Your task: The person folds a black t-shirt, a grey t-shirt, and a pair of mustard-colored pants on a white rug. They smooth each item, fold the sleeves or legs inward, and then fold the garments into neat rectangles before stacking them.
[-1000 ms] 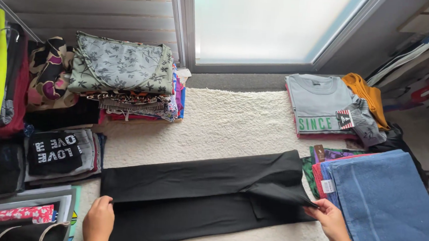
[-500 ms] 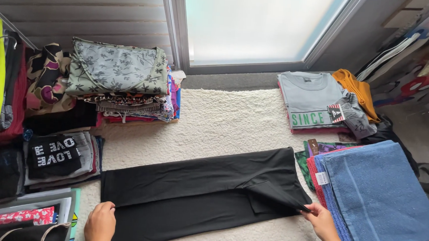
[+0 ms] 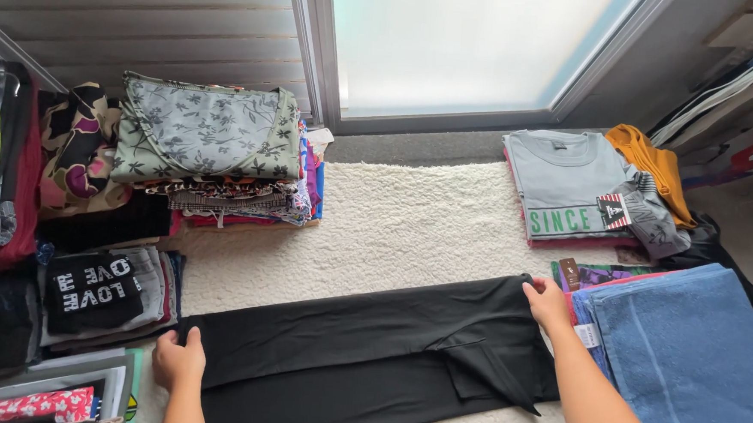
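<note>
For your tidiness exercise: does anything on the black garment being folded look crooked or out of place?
Yes. On the black garment, a loose flap near the right hand sticks out at a slant, breaking the straight fold. The left hand holds the other end flat on the cream rug.

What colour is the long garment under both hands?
Plain black garment, seen in the head view.

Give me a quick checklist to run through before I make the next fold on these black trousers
1. Left hand grips the left end of the black trousers: ok.
2. Right hand holds the upper right corner: ok.
3. Trousers lie flat on the cream rug: not ok, a crooked flap sticks up near the right end.
4. Long edges lined up: cannot tell, black on black.
5. Rug bare above the trousers: ok.
6. Blue towel apart from the trousers: cannot tell, the forearm covers the gap.
</note>
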